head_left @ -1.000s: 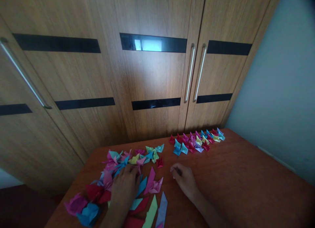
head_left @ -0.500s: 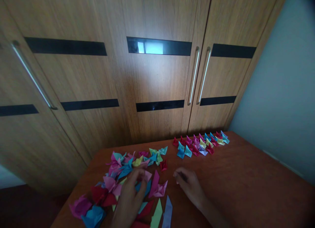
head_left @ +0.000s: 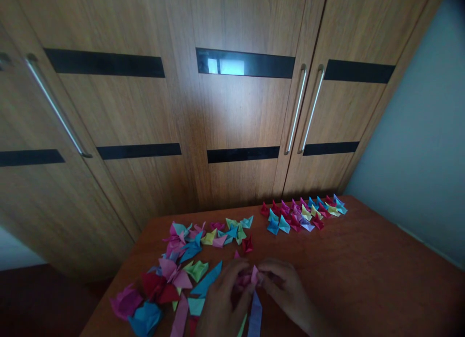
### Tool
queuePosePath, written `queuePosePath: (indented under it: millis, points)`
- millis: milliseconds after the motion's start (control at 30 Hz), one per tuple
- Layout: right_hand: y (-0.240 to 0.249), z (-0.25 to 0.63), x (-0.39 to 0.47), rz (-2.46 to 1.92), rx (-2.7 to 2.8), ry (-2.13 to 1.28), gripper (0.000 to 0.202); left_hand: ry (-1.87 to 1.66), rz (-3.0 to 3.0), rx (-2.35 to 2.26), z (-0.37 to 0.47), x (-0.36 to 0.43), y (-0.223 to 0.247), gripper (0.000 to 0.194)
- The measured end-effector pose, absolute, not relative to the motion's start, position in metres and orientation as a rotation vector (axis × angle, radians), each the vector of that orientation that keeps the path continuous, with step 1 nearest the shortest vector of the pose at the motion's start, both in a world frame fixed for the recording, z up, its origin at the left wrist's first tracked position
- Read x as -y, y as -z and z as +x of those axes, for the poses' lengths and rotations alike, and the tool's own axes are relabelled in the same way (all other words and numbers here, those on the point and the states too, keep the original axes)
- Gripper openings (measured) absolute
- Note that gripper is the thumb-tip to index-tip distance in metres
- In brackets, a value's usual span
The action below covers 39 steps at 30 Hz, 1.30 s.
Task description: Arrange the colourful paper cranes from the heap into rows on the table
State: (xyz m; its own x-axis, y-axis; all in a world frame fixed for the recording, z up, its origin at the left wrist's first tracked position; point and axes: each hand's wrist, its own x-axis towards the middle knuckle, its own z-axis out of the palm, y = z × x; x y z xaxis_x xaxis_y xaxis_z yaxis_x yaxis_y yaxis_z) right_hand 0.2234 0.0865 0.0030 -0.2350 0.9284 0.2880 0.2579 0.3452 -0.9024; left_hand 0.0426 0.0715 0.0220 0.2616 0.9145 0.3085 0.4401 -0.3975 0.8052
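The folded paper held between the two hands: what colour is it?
The folded paper is pink, partly hidden by fingers; it shows best in the head view.

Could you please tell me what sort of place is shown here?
Probably a room in a home, perhaps a bedroom: tall wooden cupboard doors with long metal handles stand behind a brown table that bears many colourful folded paper pieces.

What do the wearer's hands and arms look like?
Left hand and right hand: bare, no gloves. The right forearm shows no sleeve, watch or bracelet; the left one is mostly out of frame. Too dim to rule out rings.
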Motion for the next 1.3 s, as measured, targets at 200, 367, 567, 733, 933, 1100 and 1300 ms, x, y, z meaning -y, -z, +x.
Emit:
queuePosePath:
  millis: [200, 367, 567, 733, 933, 1100, 1300]
  points:
    - [0.003, 0.228, -0.090, -1.096, 1.419, -1.096, 0.031, -1.156, 1.457, -1.133, 0.038, -0.077, -0.021, 0.031]
    - [0.003, 0.226, -0.088, -1.089, 1.398, -1.102, 0.029, -1.122, 1.403, -1.110, 0.039, -0.080, -0.015, 0.024]
    - [-0.010, 0.231, -0.086, -1.038, 1.647, -0.934, 0.023, -1.185, 1.821, -1.331, 0.031, -0.085, -0.009, 0.012]
    - [-0.009, 0.229, -0.084, -0.981, 1.791, -0.707, 0.024, -1.262, 2.192, -1.202, 0.031, -0.084, -0.011, 0.020]
    - [-0.006, 0.225, -0.085, -0.900, 1.941, -0.498, 0.016, -1.173, 2.312, -1.170, 0.036, -0.080, -0.007, 0.021]
    - [-0.007, 0.226, -0.086, -0.863, 1.931, -0.490, 0.011, -1.140, 2.335, -1.144, 0.038, -0.079, -0.006, 0.023]
    - [-0.009, 0.223, -0.084, -0.862, 1.904, -0.524, 0.012, -1.185, 2.361, -1.138, 0.040, -0.079, -0.006, 0.021]
